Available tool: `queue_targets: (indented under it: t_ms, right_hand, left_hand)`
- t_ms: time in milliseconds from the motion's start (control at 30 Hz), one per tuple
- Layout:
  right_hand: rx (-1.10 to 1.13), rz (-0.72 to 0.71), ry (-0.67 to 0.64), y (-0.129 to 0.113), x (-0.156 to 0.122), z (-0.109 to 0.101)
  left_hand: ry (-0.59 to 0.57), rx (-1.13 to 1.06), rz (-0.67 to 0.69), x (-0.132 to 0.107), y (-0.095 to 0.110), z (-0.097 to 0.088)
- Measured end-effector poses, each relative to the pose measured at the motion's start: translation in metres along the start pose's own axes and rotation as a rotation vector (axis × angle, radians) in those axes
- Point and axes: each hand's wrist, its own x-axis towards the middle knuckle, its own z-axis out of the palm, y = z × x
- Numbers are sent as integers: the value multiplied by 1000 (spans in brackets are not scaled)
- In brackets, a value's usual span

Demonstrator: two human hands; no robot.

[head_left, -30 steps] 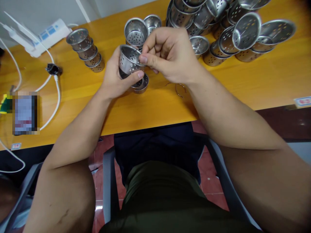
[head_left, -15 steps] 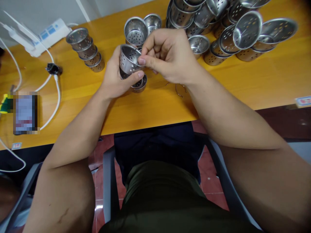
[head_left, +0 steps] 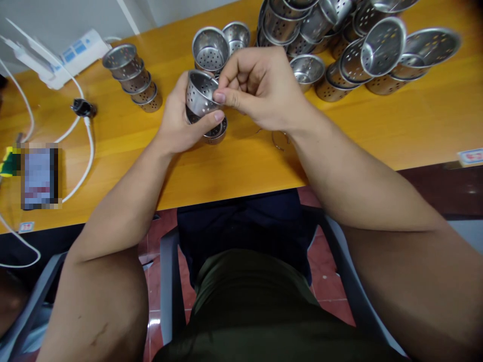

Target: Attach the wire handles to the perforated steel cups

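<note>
A perforated metal cup [head_left: 199, 100] is held tilted in my left hand [head_left: 177, 118], whose fingers wrap its far side while the thumb lies along the front. At the cup's right rim, my right hand [head_left: 260, 88] is closed in a pinch of thumb and forefinger. Whatever sits between those fingertips is too small to make out. Directly below the held cup, more perforated cups [head_left: 216, 134] stand on the table, partly covered by my left hand. Thin curved wire pieces [head_left: 278, 141] lie on the table under my right wrist.
Behind my hands stand upright perforated cups [head_left: 210, 48]. A leaning stack of cups [head_left: 138, 80] is at left, and a large pile of cups [head_left: 332, 40] at back right. A white power strip [head_left: 77, 55], a black plug [head_left: 83, 107] and a blurred phone [head_left: 39, 176] lie at left.
My right hand has dipped very slightly at the cup's rim, still pinched. My left hand keeps the same hold on the cup.
</note>
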Motion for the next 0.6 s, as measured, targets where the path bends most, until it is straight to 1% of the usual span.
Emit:
queue_targets:
  t_ms: [100, 167, 233, 300, 400, 500, 600]
  right_hand:
    - [103, -43, -16, 0, 1, 1]
    - [122, -51, -21, 1, 2, 1]
    - [113, -47, -18, 3, 3, 2]
    - [96, -45, -16, 6, 3, 2]
    - [89, -57, 0, 10, 3, 0]
    - [106, -75, -49, 12, 3, -3]
    - [133, -144, -93, 11, 2, -5]
  left_hand:
    - [-42, 23, -171, 4, 24, -1]
    - [-56, 20, -182, 6, 43, -3]
    - [-71, 0, -156, 6, 55, -6]
    - [-87, -6, -135, 5, 57, -8]
    - [-118, 52, -81, 3, 48, -9]
    - [-145, 99, 2, 2, 42, -10]
    - [-162, 124, -21, 3, 47, -11]
